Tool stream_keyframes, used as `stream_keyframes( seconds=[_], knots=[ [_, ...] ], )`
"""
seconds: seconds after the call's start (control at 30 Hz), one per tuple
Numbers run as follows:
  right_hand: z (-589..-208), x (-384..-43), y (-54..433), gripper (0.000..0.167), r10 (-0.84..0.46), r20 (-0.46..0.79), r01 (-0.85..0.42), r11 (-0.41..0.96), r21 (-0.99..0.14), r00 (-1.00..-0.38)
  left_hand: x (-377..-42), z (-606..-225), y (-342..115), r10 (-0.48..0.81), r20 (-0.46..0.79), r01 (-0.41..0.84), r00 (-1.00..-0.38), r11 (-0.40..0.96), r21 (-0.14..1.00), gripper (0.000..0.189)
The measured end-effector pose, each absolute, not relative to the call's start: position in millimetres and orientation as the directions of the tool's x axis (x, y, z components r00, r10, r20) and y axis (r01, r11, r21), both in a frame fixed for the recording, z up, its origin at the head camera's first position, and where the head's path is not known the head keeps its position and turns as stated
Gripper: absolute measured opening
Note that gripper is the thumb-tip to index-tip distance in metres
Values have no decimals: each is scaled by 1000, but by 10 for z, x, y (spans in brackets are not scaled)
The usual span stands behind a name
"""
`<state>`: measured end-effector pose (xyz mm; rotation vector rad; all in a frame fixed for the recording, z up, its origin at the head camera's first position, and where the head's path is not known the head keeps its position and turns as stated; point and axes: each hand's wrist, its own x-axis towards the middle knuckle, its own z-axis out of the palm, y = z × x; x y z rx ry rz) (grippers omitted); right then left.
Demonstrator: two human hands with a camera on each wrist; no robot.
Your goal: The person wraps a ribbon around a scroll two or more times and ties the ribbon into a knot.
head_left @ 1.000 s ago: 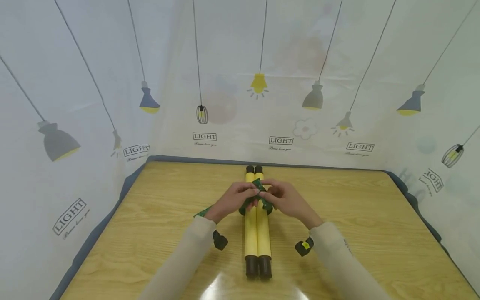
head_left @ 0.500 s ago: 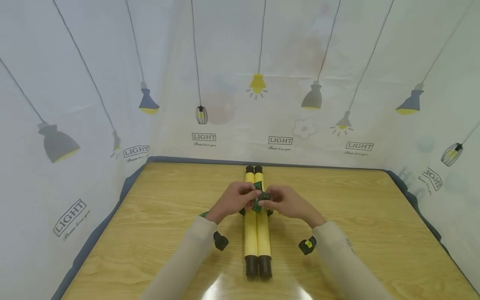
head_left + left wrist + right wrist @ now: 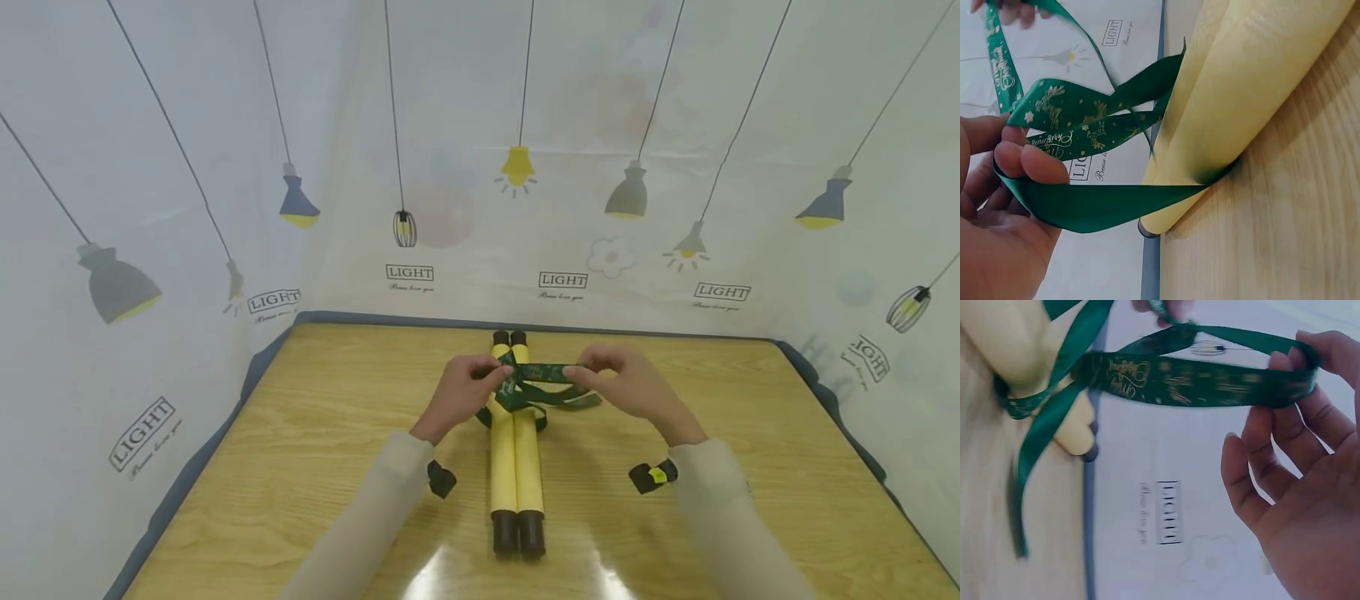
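While the left hand (image 3: 463, 393) pinches the green Christmas ribbon (image 3: 543, 372) between its fingers above two yellow rolls (image 3: 503, 475), the right hand (image 3: 636, 385) grips a loop held out rightward. Ribbon passes round both rolls on the bench (image 3: 225, 492). Recommended: a firm left pinch, the loop flat and untwisted.

The green ribbon (image 3: 1104, 206) is smooth, satin-like cloth with a soft sheen (metallic gold where printed). The yellow rolls (image 3: 528, 475) look papery and faintly patterned, their dark end caps (image 3: 531, 533) like smooth plastic. The wood-grained table (image 3: 300, 467) is glossy; the backdrop (image 3: 465, 108) resembles matt, creased cloth.
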<state>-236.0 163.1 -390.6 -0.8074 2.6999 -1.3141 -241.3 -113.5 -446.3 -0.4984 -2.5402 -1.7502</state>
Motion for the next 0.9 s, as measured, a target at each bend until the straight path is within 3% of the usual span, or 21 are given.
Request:
stream_keyframes(
  seconds=[0.17, 0.33, 0.43, 0.53, 0.63, 0.8, 0.9],
  knots=[
    [-3676, -2131, 1604, 10, -520, 280, -540, 457, -707, -807, -2436, -4467, -1085, 176, 207, 255, -962, 328, 909, 22],
    [-3607, -1869, 1389, 8, -705, 364, -716, 291, -634, -608, -2449, -4451, -1039, 131, 192, 222, -973, 285, 932, 21],
    [-3631, -1754, 1249, 9, -831, 273, -738, 221, -637, -485, -2456, -4453, -1025, 152, 168, 200, -974, 219, 955, 21],
    [-3701, -1747, 1167, 15, -892, 157, -717, 225, -660, -425, -2462, -4458, -1032, 188, 159, 189, -969, 151, 970, 20],
    [-3787, -1862, 1189, 16, -870, 84, -665, 305, -682, -485, -2473, -4467, -1037, 233, 146, 175, -962, 111, 978, 18],
    [-3950, -2160, 1286, 14, -652, 100, -522, 496, -693, -752, -2469, -4464, -1059, 282, 100, 136, -954, 109, 985, 17],
    [-4070, -2288, 1273, 17, -528, 120, -434, 525, -732, -841, -2452, -4455, -1078, 295, 84, 121, -952, 109, 987, 17]
  ],
)
